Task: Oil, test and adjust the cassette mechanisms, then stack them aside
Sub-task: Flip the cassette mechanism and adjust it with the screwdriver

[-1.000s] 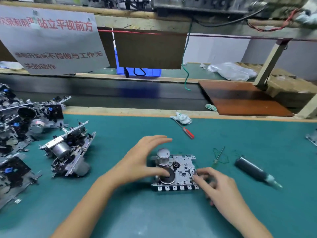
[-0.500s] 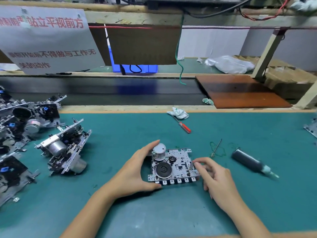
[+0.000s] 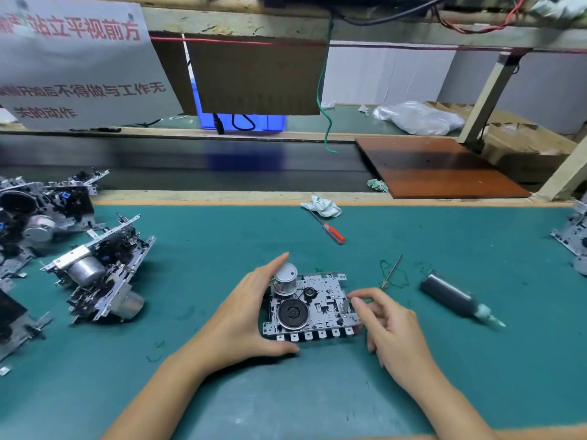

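Both hands' fingers flank cassette mechanism, touching its sides.

A cassette mechanism lies flat on the green bench at lower centre of the frame: a silver metal plate with an upright cylindrical motor at its upper left, a black round flywheel below that, and white keys along its near edge. More mechanisms lie heaped and tilted at the left, and another shows at the right edge.
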`<action>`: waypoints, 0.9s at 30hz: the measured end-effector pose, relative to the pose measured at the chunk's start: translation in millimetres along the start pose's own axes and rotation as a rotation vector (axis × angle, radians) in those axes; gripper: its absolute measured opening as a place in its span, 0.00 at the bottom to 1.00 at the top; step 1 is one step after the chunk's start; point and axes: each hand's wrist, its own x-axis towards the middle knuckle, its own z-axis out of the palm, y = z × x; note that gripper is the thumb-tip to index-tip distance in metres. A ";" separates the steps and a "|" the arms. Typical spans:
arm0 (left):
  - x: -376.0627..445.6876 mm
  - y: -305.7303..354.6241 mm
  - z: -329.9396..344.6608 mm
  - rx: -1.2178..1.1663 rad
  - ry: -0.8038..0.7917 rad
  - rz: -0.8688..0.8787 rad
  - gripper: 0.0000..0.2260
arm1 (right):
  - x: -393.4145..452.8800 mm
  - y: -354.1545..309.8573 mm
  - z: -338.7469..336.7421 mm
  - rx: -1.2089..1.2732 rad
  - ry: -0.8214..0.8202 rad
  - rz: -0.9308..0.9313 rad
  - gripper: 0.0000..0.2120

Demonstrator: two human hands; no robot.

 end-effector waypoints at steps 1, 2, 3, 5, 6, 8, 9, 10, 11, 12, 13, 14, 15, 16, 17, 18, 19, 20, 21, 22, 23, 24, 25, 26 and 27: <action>-0.1 -0.6 -0.8 -0.011 0.003 -0.002 0.49 | 0.1 -0.5 0.4 -0.005 0.004 -0.003 0.05; -0.1 -1.1 -1.3 -0.024 0.005 -0.006 0.49 | 0.3 -0.6 0.5 -0.007 0.010 -0.008 0.05; -0.1 -1.2 -1.6 -0.037 0.005 -0.016 0.49 | 0.8 -0.4 0.4 -0.010 0.013 -0.013 0.05; -0.9 -1.4 -0.9 -0.059 0.008 -0.036 0.49 | 1.0 -0.3 -0.6 -0.025 0.015 -0.019 0.05; -0.8 -1.6 -0.5 -0.063 0.011 -0.042 0.49 | 0.4 -0.5 -1.0 -0.026 0.009 -0.017 0.06; -0.8 -2.1 0.2 -0.072 0.012 -0.053 0.49 | -1.1 -1.5 -0.5 0.005 0.009 0.008 0.06; -1.0 -2.6 0.5 -0.077 0.010 -0.054 0.50 | -1.4 -3.0 -0.8 0.020 0.032 0.013 0.06; -1.4 -3.0 0.9 -0.080 0.004 -0.053 0.51 | -1.3 -5.1 -3.4 -0.002 0.101 -0.009 0.05; -2.0 -3.0 1.2 -0.083 -0.004 -0.051 0.52 | 0.1 -7.0 -9.2 -0.100 0.210 -0.052 0.04; -2.3 -2.8 1.6 -0.084 -0.012 -0.048 0.53 | 3.0 -7.4 -18.1 -0.264 0.322 -0.092 0.03; -2.5 -2.6 2.0 -0.084 -0.017 -0.044 0.54 | 6.9 -8.3 -29.1 -0.453 0.420 -0.096 0.10; -2.5 -2.3 2.6 -0.080 -0.018 -0.041 0.54 | 11.0 -6.9 -42.3 -0.625 0.466 -0.050 0.18; -2.5 -1.8 3.0 -0.075 -0.016 -0.040 0.54 | 14.4 -4.8 -56.0 -0.761 0.439 0.051 0.26; -2.7 -1.2 3.2 -0.072 -0.010 -0.044 0.53 | 16.1 -2.4 -68.7 -0.867 0.364 0.174 0.32; -3.0 -0.8 3.3 -0.074 -0.003 -0.049 0.52 | 16.4 0.0 -78.2 -0.957 0.276 0.280 0.34; -3.5 -0.6 3.4 -0.077 0.003 -0.053 0.52 | 16.5 3.6 -84.3 -1.015 0.194 0.343 0.33; -4.0 -0.2 3.6 -0.078 0.004 -0.055 0.51 | 16.9 6.8 -87.4 -1.023 0.130 0.367 0.31; -4.3 0.4 3.8 -0.077 0.004 -0.057 0.50 | 17.5 7.8 -88.7 -1.008 0.095 0.368 0.29; -4.5 0.6 4.1 -0.076 0.004 -0.059 0.50 | 17.6 7.0 -88.7 -0.990 0.082 0.359 0.27; -4.5 0.4 4.6 -0.077 0.006 -0.060 0.50 | 17.0 6.2 -88.1 -1.001 0.079 0.339 0.27; -4.8 0.2 4.8 -0.079 0.008 -0.058 0.49 | 16.7 5.1 -87.1 -1.025 0.098 0.288 0.28; -4.8 0.1 5.2 -0.081 0.011 -0.055 0.49 | 16.6 3.7 -85.0 -1.016 0.145 0.197 0.30; -4.9 -0.2 5.4 -0.083 0.013 -0.055 0.49 | 16.7 -0.6 -80.9 -0.947 0.176 0.064 0.31; -4.8 -0.9 5.6 -0.086 0.015 -0.055 0.49 | 17.6 -9.3 -74.5 -0.833 0.141 -0.071 0.32; -4.7 -1.2 5.3 -0.089 0.017 -0.059 0.49 | 19.3 -21.5 -65.9 -0.715 0.029 -0.178 0.35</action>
